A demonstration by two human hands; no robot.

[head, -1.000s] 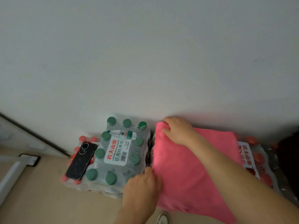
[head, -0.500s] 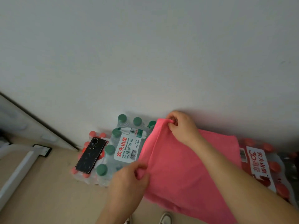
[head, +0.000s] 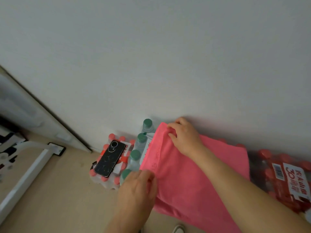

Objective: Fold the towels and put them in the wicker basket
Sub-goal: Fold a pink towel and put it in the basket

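Observation:
A pink towel (head: 188,179) lies spread over packs of bottled water against the wall. My right hand (head: 183,135) pinches its far left corner near the wall. My left hand (head: 138,187) grips the near left corner. The left edge of the towel is lifted between the two hands and covers part of the green-capped bottle pack (head: 138,148). No wicker basket is in view.
A black phone (head: 109,158) lies on a red-capped bottle pack (head: 107,175) at the left. Another red-capped pack (head: 286,175) sits at the right. A white wall rises behind. A white frame (head: 25,174) stands on the beige floor at the left.
Both hands have taken hold of the towel's left corners and raised that edge, drawing it left over the green-capped bottles. The view has shifted, so everything sits further right.

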